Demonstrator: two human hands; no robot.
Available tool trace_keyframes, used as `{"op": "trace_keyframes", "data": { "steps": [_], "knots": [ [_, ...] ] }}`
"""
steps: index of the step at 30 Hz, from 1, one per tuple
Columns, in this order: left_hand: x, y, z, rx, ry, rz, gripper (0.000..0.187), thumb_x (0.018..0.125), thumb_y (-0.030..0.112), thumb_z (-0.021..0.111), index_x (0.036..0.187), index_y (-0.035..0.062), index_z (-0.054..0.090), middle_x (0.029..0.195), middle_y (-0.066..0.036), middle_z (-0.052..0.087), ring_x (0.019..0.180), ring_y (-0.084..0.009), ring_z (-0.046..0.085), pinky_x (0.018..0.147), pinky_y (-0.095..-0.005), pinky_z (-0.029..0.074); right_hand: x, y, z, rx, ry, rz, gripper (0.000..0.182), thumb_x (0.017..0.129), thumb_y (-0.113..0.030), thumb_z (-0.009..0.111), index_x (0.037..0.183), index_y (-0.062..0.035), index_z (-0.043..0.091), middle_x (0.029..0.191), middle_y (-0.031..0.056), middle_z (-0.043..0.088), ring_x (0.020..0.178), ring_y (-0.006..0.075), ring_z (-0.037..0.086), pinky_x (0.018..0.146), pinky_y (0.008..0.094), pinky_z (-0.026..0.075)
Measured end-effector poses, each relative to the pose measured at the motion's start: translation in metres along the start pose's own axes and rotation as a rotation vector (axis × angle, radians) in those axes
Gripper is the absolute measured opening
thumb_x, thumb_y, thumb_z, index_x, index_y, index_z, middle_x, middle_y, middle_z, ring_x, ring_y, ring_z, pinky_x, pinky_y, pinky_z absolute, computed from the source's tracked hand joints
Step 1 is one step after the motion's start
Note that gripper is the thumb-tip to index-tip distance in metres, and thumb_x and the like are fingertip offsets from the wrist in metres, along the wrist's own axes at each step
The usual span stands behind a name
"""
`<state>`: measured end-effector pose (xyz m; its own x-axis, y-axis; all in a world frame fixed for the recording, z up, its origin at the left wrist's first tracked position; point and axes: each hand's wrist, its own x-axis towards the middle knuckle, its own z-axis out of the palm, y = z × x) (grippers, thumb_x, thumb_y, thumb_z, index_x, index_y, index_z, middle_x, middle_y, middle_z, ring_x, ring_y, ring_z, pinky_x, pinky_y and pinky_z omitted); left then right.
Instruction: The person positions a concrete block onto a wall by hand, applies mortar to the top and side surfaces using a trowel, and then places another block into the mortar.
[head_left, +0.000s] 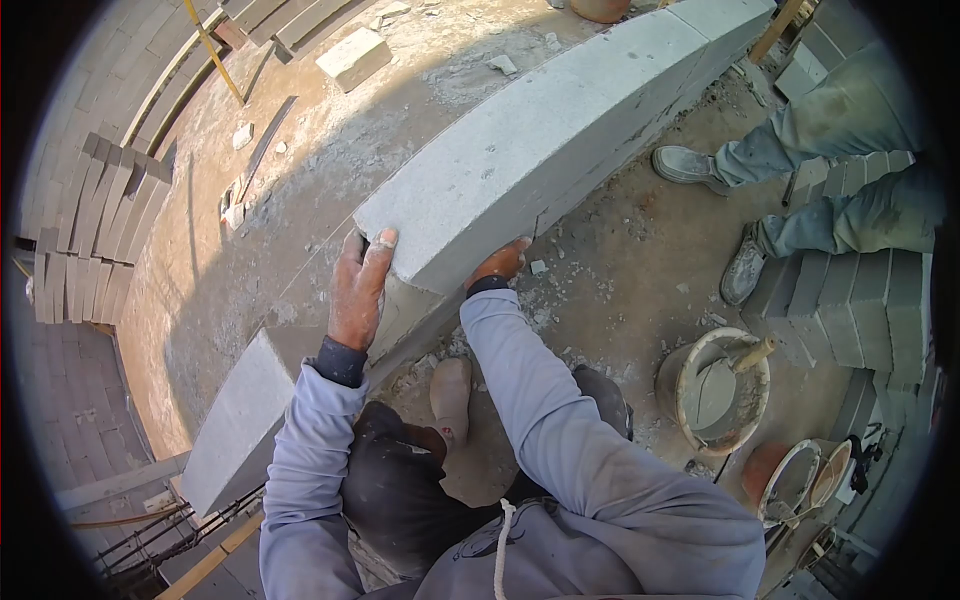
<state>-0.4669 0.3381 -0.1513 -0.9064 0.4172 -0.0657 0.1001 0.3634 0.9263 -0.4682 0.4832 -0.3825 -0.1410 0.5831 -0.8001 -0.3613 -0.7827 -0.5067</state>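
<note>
A long pale block [520,130] lies on top of a low block wall that runs up to the right. My left hand [360,290] rests against the block's near left corner, its fingers apart and fingertips on the edge. On the block's right side, my right hand [500,263] presses against the lower part of the face, and its fingers are partly hidden by the block. Below the long block's end shows the lower course. Another pale block [240,425] sits farther down to the left, apart from the long block.
A person's legs [845,215] in dusty trousers and shoes stand at the right. Near them are a bucket of mortar [683,385] with a trowel [752,355], more buckets and stacked blocks [835,300]. More block stacks [95,230] stand at the left.
</note>
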Motion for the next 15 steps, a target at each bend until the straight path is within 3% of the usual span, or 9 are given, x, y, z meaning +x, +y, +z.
{"op": "trace_keyframes", "data": {
  "steps": [8, 11, 15],
  "knots": [
    [-0.003, -0.006, -0.001, 0.017, 0.0, 0.049, 0.045, 0.093, 0.045, 0.051, 0.106, 0.0019, 0.057, 0.082, 0.002, 0.046, 0.073, -0.0082, 0.04, 0.066, -0.0243, 0.035, -0.001, 0.004, -0.001, -0.091, 0.041, -0.033, 0.066, 0.098, -0.048, 0.032, 0.131, 0.0085, 0.041, 0.134, 0.0305, 0.044, 0.121, 0.0416, 0.048, 0.102, 0.0464, 0.042],
    [-0.003, 0.007, -0.002, 0.035, -0.009, -0.032, 0.056, 0.093, 0.042, 0.053, 0.119, -0.0075, 0.053, 0.106, -0.014, 0.061, 0.098, -0.0179, 0.054, 0.088, -0.0304, 0.042, 0.0, 0.002, -0.003, -0.107, 0.05, -0.04, 0.066, 0.098, -0.048, 0.032, 0.131, 0.0083, 0.041, 0.134, 0.0311, 0.043, 0.122, 0.0422, 0.047, 0.103, 0.0474, 0.04],
    [-0.004, 0.009, 0.001, -0.011, -0.004, -0.003, 0.054, 0.093, 0.04, 0.052, 0.12, -0.0069, 0.054, 0.106, -0.012, 0.062, 0.097, -0.0164, 0.054, 0.087, -0.0296, 0.042, -0.009, -0.004, -0.001, -0.126, 0.057, -0.003, 0.067, 0.097, -0.049, 0.032, 0.132, 0.008, 0.04, 0.135, 0.0321, 0.042, 0.124, 0.0435, 0.044, 0.105, 0.0487, 0.037]
  ]
}}
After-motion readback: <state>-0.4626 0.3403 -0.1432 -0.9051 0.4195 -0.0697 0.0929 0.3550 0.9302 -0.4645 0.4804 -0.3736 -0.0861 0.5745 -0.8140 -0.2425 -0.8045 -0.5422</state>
